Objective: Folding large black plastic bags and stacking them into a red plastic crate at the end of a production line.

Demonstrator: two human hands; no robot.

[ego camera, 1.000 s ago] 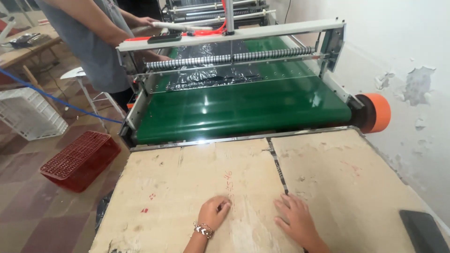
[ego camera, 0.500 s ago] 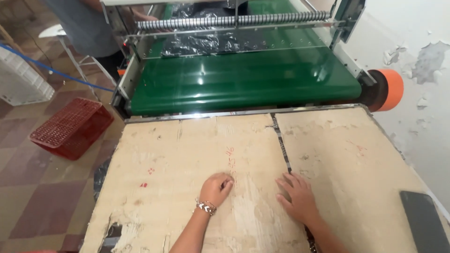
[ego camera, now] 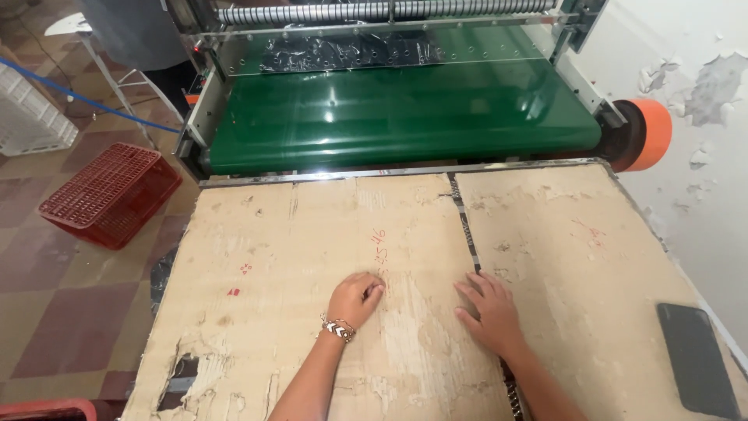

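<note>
Both of my hands rest on a worn cardboard-covered table (ego camera: 257,234) in front of a machine. My left hand (ego camera: 354,296) lies with its fingers curled into a loose fist, a beaded bracelet on the wrist, holding nothing. My right hand (ego camera: 487,312) lies flat, fingers spread, palm down beside the dark seam (ego camera: 465,226) between the two cardboard sheets. It holds nothing either. Beyond the table runs a wide green conveyor belt (ego camera: 397,117), and black plastic film (ego camera: 343,53) lies under a roller bar at its far end.
A dark phone (ego camera: 696,359) lies at the table's right edge. An orange roller end (ego camera: 650,134) sticks out by the peeling white wall. A red plastic crate (ego camera: 109,191) and a white crate (ego camera: 27,117) sit on the tiled floor to the left. Part of a person (ego camera: 132,31) stands behind the machine.
The view has tilted down and closer to the table, so the machine's upper frame and the other person have mostly left the picture. My hands have stayed in place.
</note>
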